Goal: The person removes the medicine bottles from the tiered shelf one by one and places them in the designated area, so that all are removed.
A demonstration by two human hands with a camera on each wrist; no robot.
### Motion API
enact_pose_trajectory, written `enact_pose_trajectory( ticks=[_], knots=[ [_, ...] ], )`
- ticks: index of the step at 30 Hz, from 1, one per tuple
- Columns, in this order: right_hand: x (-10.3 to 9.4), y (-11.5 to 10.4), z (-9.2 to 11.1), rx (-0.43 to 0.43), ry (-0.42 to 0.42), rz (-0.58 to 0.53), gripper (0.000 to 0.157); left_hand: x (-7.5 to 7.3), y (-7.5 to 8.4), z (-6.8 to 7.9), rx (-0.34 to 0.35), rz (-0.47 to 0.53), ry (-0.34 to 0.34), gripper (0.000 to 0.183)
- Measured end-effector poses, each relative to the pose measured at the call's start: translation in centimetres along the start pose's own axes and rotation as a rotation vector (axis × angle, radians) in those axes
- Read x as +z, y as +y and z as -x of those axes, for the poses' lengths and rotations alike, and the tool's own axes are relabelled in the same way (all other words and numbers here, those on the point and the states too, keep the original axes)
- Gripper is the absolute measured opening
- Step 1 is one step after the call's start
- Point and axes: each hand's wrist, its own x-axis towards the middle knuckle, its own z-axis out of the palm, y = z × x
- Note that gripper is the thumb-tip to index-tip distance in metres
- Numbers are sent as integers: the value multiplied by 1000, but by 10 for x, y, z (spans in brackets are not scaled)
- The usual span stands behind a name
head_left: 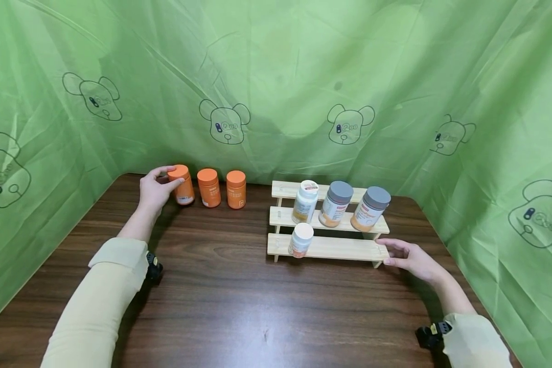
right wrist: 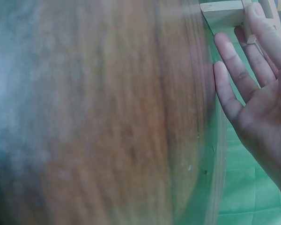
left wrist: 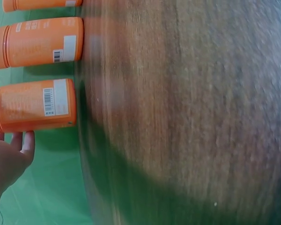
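At the table's back left, my left hand (head_left: 155,190) holds an orange bottle (head_left: 183,190) by its lidded upper part, thumb on one side and fingers on the other. In the left wrist view the label and barcode of this bottle (left wrist: 35,105) face the camera. My right hand (head_left: 411,259) is at the right end of the lowest step of a three-step wooden display stand (head_left: 340,247). Its thumb is at the front and its fingers behind, pinching that end. In the right wrist view, the other fingers (right wrist: 232,70) extend past the stand's corner.
Two more orange bottles, a middle one (head_left: 209,188) and a right one (head_left: 236,189), stand beside the held one. The stand's middle step carries a white bottle (head_left: 305,202) and two grey-lidded jars (head_left: 336,204). A small white-capped bottle (head_left: 301,240) stands on the lowest step. Green cloth (head_left: 285,61) surrounds the table.
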Motion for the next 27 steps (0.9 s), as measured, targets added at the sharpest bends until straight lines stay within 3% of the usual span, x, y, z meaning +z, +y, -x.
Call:
enact_pose_trajectory(
  ticks=[7,20,27],
  knots=[
    [-1,-4,-1,-7,-18,-4,53,0,-5,-2,-25,-33,-82,53],
    [0,-1,0,-18,-22,-32,54,0,-3,1,19,-56,-96,49],
    [0,2,-1,-8,7,-8,54,-4,4,5,85,-104,-106,50]
  ],
)
